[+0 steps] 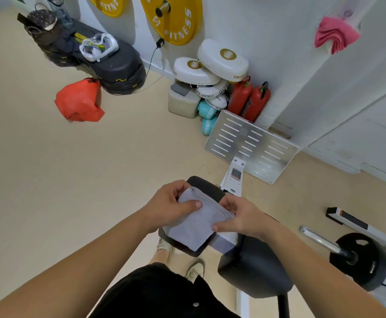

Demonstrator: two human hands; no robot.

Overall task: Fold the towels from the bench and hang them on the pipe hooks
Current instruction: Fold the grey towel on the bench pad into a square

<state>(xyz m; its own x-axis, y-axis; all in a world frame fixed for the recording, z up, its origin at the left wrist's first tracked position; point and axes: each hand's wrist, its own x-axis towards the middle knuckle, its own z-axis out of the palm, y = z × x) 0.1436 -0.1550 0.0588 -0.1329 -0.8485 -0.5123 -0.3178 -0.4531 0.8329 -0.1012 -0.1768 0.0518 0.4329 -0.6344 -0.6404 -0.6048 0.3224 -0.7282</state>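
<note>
A small grey towel (pixel 195 222), folded into a compact rectangle, is held between both hands above the black bench pad (pixel 207 185). My left hand (pixel 168 208) grips its left side with the thumb across the top. My right hand (pixel 240 215) pinches the right edge, the thumb pressed on the cloth. A pink towel (pixel 334 34) hangs folded on a hook on the white pipe (pixel 302 72) at the upper right.
A second black pad (pixel 254 267) sits lower right, with a barbell and plate (pixel 357 260) beside it. A metal footplate (pixel 251 145), red extinguishers (pixel 249 98), white boxing pads (pixel 210 67), black steps (pixel 116 63) and an orange bag (pixel 78 102) stand along the wall. Beige floor spreads left.
</note>
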